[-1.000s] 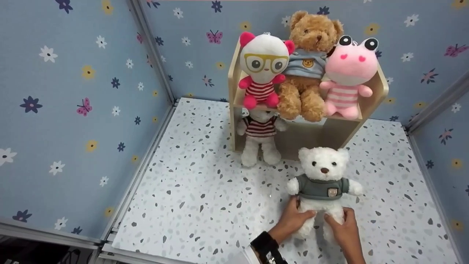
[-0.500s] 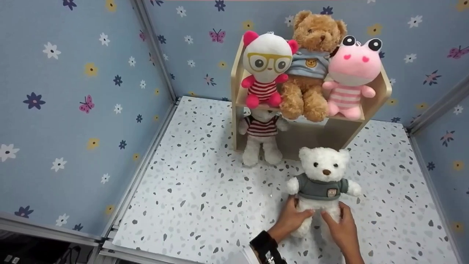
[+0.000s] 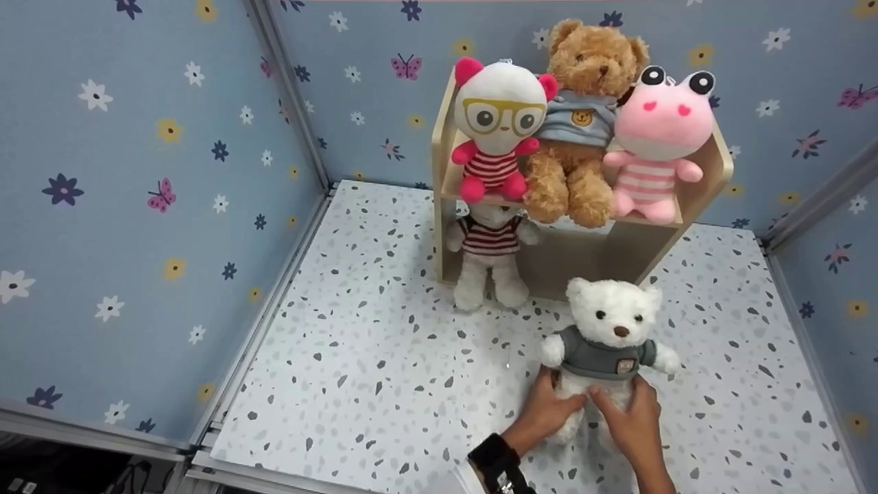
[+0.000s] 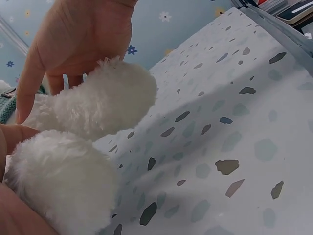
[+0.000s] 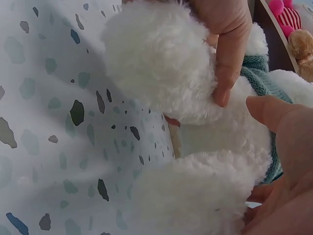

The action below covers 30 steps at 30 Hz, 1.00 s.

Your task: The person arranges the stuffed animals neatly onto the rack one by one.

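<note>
A white teddy bear [image 3: 610,312] in a dark green sweater faces me at the front right. My left hand [image 3: 549,408] grips its hip and upper leg on one side, thumb across the front. On the other side my right hand [image 3: 634,420] holds it likewise, and the two thumbs nearly meet at its lower belly. Both furry legs hang below the hands; a leg [image 4: 112,100] shows close up in the left wrist view, and a foot [image 5: 156,58] in the right wrist view. The fingers behind the bear are mostly hidden.
Behind the bear stands a wooden shelf [image 3: 706,165]. Its upper board carries a pink-eared panda doll [image 3: 497,113], a brown teddy bear [image 3: 579,123] and a pink frog doll [image 3: 662,123]. Below sits a white plush in a striped shirt [image 3: 490,237]. Flowered panels [image 3: 137,226] enclose the speckled tabletop [image 3: 357,357].
The white teddy bear has tilted and shifted slightly right and toward me. My right hand has slid inward and up along the bear, its thumb now closer to the left one.
</note>
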{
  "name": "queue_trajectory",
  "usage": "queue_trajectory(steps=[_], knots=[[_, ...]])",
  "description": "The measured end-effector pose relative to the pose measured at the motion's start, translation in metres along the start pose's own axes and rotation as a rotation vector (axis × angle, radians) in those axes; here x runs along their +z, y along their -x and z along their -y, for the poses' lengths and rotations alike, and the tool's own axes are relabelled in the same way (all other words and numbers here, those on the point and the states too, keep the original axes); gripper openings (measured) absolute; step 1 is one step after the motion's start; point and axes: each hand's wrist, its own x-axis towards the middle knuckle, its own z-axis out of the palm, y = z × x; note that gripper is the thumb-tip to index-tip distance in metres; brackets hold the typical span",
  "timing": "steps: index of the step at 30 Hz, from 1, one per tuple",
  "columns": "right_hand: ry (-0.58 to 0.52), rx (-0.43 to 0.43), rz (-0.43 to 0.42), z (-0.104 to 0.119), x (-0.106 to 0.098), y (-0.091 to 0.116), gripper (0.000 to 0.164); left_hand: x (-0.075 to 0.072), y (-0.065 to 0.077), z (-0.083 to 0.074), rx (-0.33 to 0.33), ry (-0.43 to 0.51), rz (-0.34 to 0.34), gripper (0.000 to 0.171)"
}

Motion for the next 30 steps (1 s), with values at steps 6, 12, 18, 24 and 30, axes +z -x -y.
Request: queue_trajectory(steps=[6,12,18,24,30], knots=[[0.030,-0.044,-0.034,0.005,0.006,-0.002,0.101,-0.004,-0.001,0.002,0.037,-0.038,0.004,0.089],[-0.022,-0.096,-0.080,0.009,0.012,-0.006,0.095,-0.005,-0.001,0.002,0.003,-0.055,-0.023,0.087],[-0.080,-0.128,-0.107,0.013,0.019,-0.007,0.097,-0.010,-0.002,0.001,0.018,-0.080,-0.050,0.086],[-0.134,-0.112,-0.094,0.014,0.025,-0.006,0.107,-0.012,-0.004,0.003,0.094,-0.055,-0.051,0.088],[-0.213,-0.139,-0.148,0.016,0.032,-0.008,0.110,-0.012,-0.005,0.004,0.141,0.017,-0.034,0.082]])
